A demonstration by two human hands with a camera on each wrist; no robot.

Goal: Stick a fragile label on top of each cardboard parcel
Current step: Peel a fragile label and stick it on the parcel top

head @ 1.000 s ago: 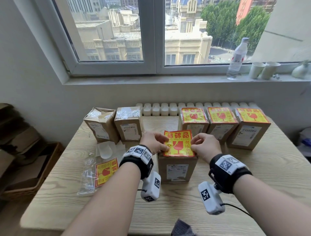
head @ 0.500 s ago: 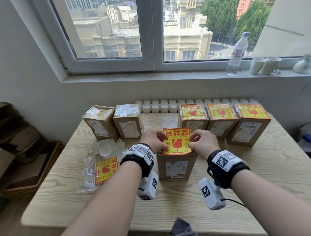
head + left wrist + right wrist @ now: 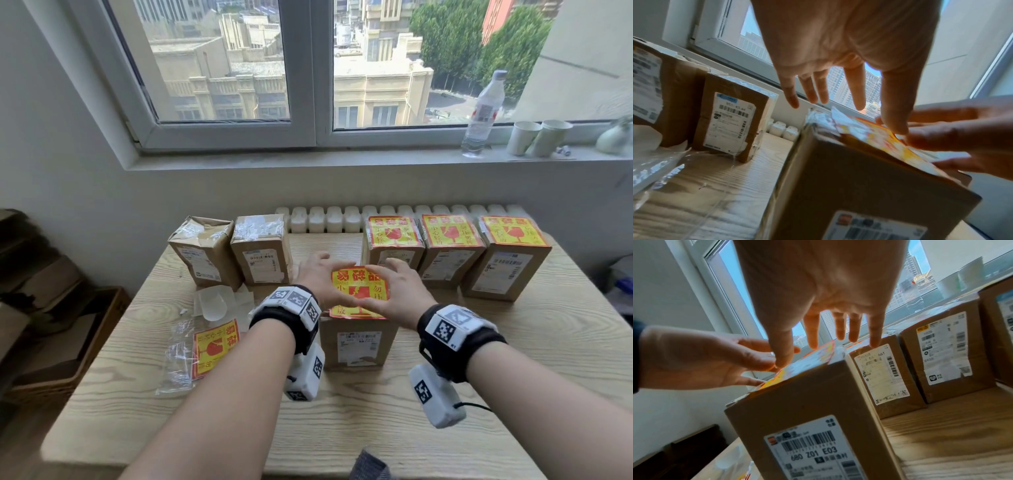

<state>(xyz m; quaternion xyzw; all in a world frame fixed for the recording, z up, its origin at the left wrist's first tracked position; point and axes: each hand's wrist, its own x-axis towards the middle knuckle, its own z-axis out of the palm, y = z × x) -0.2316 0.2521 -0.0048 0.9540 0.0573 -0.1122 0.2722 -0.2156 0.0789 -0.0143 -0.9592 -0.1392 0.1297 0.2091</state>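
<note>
A cardboard parcel [image 3: 358,346] stands at the middle of the wooden table [image 3: 513,359]. A yellow and red fragile label [image 3: 359,286] lies on its top. My left hand [image 3: 317,277] and right hand [image 3: 399,291] hover flat over the label with fingers spread straight. Both thumbs touch it, as the left wrist view of the label [image 3: 879,138] and the right wrist view of the label [image 3: 807,363] show. Three labelled parcels [image 3: 448,253] stand in a row at the back right. Two parcels [image 3: 262,253] with bare taped tops stand at the back left.
A clear bag holding a spare label [image 3: 212,346] and a peeled backing sheet [image 3: 212,301] lie left of the parcel. A radiator [image 3: 325,219] runs behind the table. A water bottle [image 3: 483,109] and paper cups [image 3: 537,137] are on the sill. A wooden crate [image 3: 68,342] sits on the floor at left.
Both hands pinched the label's side edges above the parcel before. Now the label lies on the top and the fingers have let go and spread flat over it.
</note>
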